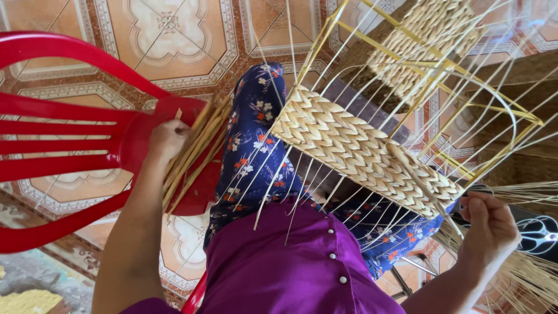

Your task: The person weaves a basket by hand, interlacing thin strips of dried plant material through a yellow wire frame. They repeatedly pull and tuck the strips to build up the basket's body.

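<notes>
A half-woven basket (354,148) lies across the person's lap, on floral blue trousers (256,157) below a purple shirt (290,267). Its woven band of pale plaited straw runs diagonally from upper left to lower right, and thin white spokes (418,87) fan out of it past a yellow wire frame (442,75).

The right hand (491,224) is at the basket's lower right corner, fingers closed around a straw strand (430,195) that leads back into the weave (the grip looks tight, thumb over the strand). Loose straw ends (523,273) splay out just below and beside this hand.

The left hand (167,139) reaches out to the side, well apart from the basket, and rests on a bundle of straw (195,154) lying on the seat of a red plastic chair (70,139). Its fingers curl into the bundle's upper end; whether they actually hold any strands I cannot tell.

The chair stands on a patterned tile floor (168,35). A second woven piece (430,40) shows behind the frame at upper right.
</notes>
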